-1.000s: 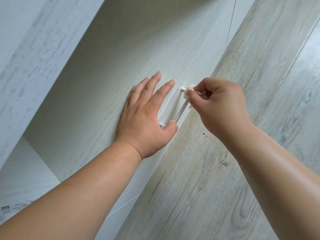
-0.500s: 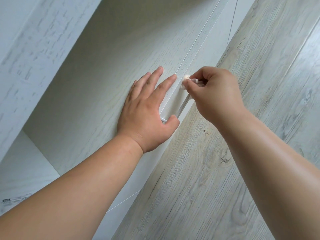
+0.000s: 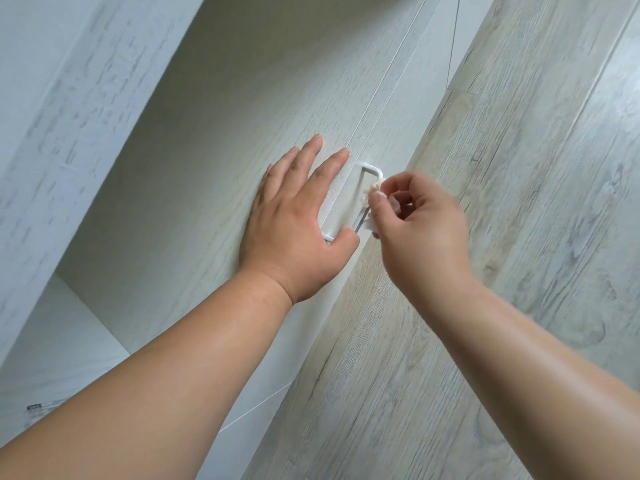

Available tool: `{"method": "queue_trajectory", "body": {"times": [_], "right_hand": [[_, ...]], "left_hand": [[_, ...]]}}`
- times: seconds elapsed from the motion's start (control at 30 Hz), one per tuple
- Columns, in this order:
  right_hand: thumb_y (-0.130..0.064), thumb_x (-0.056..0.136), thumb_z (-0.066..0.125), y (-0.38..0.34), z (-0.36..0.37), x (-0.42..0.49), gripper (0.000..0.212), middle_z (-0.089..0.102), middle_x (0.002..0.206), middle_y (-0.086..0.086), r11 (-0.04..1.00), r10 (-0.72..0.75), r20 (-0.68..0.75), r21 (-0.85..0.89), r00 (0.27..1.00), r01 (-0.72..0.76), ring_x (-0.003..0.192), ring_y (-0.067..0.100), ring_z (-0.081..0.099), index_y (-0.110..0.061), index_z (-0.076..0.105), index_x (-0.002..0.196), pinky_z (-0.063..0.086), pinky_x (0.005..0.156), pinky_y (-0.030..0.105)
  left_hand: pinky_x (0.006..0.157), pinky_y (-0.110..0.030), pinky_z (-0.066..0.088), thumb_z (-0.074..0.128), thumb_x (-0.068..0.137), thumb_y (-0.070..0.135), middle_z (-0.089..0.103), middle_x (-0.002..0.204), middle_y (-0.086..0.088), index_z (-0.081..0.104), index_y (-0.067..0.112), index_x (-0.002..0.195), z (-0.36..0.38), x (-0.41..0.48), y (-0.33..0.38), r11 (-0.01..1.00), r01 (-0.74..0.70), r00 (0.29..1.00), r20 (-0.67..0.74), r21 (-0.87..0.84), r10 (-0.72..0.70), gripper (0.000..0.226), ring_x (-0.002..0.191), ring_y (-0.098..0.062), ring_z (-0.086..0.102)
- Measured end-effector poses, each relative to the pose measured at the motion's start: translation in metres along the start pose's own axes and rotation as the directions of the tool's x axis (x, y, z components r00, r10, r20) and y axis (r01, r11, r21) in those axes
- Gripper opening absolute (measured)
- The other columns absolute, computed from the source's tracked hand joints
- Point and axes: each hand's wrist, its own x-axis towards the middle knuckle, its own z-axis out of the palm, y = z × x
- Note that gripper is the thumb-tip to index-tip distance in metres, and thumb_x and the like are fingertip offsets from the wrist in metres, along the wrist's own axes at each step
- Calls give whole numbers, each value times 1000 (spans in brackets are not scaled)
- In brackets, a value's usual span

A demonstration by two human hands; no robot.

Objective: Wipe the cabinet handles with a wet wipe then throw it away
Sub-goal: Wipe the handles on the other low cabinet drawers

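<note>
Home: pale cabinet doors, wood-look plank floor.

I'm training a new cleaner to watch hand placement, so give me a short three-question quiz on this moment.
1. True or false: the left hand lies flat on the cabinet door.
2. The right hand pinches: A a sponge, B a wipe, C a brush.
3. Fill in: the wipe sits against the white ___.
Key: 1 true; 2 B; 3 handle.
</note>
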Motion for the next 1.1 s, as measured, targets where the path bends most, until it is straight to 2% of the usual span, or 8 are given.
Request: {"method": "queue_trajectory", "body": {"times": [0.2, 0.4, 0.53, 0.67, 0.77, 0.83, 0.97, 1.1], "right_hand": [[-33, 94, 70, -10, -5, 26, 11, 66, 73, -6, 1000, -3, -34, 0, 999, 3, 72, 22, 72, -27, 67, 85, 61, 70, 48], [-28, 94, 72, -2, 1, -14, 11, 67, 70, -2, 998, -55, 89, -31, 995, 58, 68, 19, 69, -27, 69, 83, 59, 67, 42], [-32, 93, 72, -6, -4, 21, 12, 70, 75, -1, 999, -48, -37, 20, 998, 49, 72, 23, 71, -29, 68, 83, 60, 69, 46], [-27, 95, 73, 5, -1, -4, 9, 65, 70, 0, 996, -82, 82, -22, 993, 84, 66, 20, 65, -25, 70, 86, 57, 64, 37], [-25, 95, 72, 7, 3, -23, 9, 59, 63, -9, 999, -31, 156, -21, 987, 35, 61, 10, 59, -25, 70, 86, 50, 60, 27], [-27, 95, 72, 2, 2, -17, 8, 66, 70, -8, 1000, -19, 114, -17, 993, 21, 66, 6, 64, -25, 71, 88, 48, 62, 22], [-32, 96, 70, 0, 8, -22, 7, 71, 90, -1, 999, -17, 66, -38, 998, 20, 86, 13, 70, -28, 70, 91, 54, 72, 29], [-34, 96, 71, 7, 14, -36, 9, 70, 88, -3, 1000, -17, 82, -15, 996, 18, 84, 13, 71, -27, 70, 90, 55, 72, 29]], "left_hand": [[128, -49, 21, 38, 88, 51, 16, 173, 10, 27, 41, 162, -1, 0, -1, 1000, -9, 1000, -7, -1, 9, 76, 160, -16, 9], [129, -47, 21, 42, 83, 54, 15, 173, 12, 27, 43, 162, -1, 1, -1, 1000, -7, 1000, -2, -10, 7, 81, 160, -14, 8], [130, -43, 17, 46, 82, 49, 12, 173, 14, 25, 44, 162, -2, 1, 0, 1000, 8, 1000, 24, -7, -8, 83, 159, -11, 5], [130, -42, 16, 45, 81, 52, 11, 174, 12, 25, 43, 162, -1, 0, -2, 1000, 8, 1000, 19, -6, -8, 84, 160, -13, 5], [130, -44, 11, 46, 85, 56, 5, 175, 10, 19, 42, 164, -1, 1, 1, 999, 12, 998, 59, 50, -15, 84, 160, -15, 1], [131, -44, 6, 51, 89, 51, -1, 175, 10, 12, 41, 165, -3, -5, 2, 996, 10, 994, 109, 91, -20, 86, 160, -14, -4], [131, -40, -3, 40, 81, 52, -11, 174, 13, 4, 42, 165, -9, -48, -12, 992, 2, 986, 165, 130, -23, 92, 159, -11, -12], [131, -41, -1, 31, 75, 57, -9, 175, 13, 5, 43, 165, -8, -69, -22, 987, 15, 990, 133, 163, -37, 94, 160, -13, -11]]}}
